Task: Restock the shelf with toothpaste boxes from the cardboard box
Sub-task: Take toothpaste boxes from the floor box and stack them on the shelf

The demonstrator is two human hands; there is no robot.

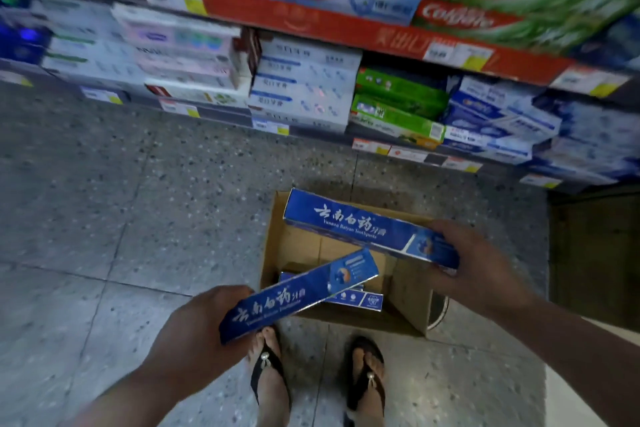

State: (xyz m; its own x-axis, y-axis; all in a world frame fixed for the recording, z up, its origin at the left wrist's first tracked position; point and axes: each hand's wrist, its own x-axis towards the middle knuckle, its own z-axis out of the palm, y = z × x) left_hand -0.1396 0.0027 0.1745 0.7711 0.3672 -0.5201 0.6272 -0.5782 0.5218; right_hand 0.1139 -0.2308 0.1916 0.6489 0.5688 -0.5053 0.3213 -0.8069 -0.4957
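In the head view, the fingers of the left hand [194, 326] are clamped on one end of a blue toothpaste box [301, 291], and those of the right hand [474, 263] are closed round the end of a second blue toothpaste box [367, 225], both held above the open cardboard box [408, 298] on the floor [104, 201]. At least one more blue box [360, 300] is seen lying inside it. The carrying step appears to be in hand; next, both boxes would need to be lifted to the shelf [381, 35] and laid flat into a matching row, which cannot be made out here.
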